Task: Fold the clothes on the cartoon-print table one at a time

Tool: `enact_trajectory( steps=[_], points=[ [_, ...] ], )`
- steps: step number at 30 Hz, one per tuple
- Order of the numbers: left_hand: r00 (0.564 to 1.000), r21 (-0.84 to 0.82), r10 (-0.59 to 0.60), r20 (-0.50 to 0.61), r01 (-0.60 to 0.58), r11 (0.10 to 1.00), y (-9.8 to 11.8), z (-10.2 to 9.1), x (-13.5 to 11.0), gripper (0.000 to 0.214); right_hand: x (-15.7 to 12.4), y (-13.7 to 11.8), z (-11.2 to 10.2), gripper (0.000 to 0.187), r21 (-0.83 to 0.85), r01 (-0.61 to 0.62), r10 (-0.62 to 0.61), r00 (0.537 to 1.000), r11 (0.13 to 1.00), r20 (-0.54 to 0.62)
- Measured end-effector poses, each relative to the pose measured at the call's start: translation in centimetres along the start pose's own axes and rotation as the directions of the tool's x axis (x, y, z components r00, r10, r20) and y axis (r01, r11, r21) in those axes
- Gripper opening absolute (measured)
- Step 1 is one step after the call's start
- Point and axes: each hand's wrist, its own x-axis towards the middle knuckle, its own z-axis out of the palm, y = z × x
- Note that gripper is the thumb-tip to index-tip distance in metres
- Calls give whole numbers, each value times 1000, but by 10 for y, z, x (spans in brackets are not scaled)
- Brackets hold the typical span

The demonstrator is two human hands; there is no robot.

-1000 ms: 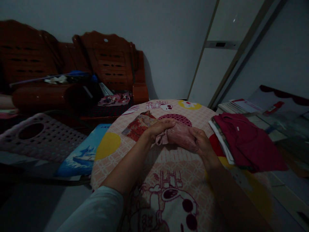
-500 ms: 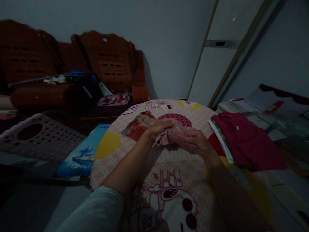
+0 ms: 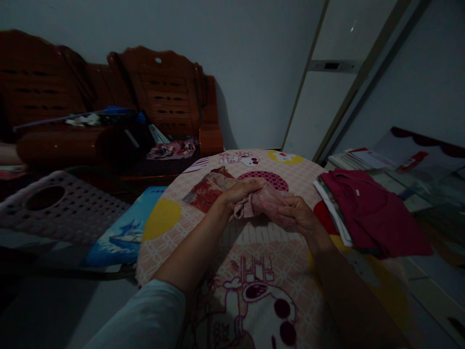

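Observation:
Both of my hands grip a small pink cloth (image 3: 267, 203) above a table covered with a pink cartoon-print cloth (image 3: 254, 271). My left hand (image 3: 238, 194) is closed on the cloth's left end, fingers curled over it. My right hand (image 3: 300, 215) is closed on its right end, thumb on top. The cloth is bunched between them. Just behind my left hand lies a red-orange patterned cloth (image 3: 207, 189), flat on the table.
A stack of folded clothes topped by a dark red garment (image 3: 366, 213) lies at the table's right. Papers (image 3: 359, 159) sit on a surface beyond it. A wooden sofa (image 3: 109, 111) with clutter stands at the left, with a perforated pink plastic stool (image 3: 61, 206) before it.
My right hand has slid a little left along the pink cloth and bunched it tighter. My left hand has barely moved.

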Motion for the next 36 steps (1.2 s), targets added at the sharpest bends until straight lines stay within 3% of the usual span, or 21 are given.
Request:
enact_trajectory(
  steps=[29,33,36],
  points=[
    [1000,26,4,30,-4,1000,-2,-5,4,34,0,-1,0,27,32,11,-10,1000,999,-30],
    [992,169,-7,125,-14,986,6,-4,2,34,-2,-10,0,32,94,83,-72,991,992,-112],
    [975,367,-58,213,-24,930,12,-5,0,32,0,-14,-3,21,84,199,-176,959,976,-224]
  ],
)
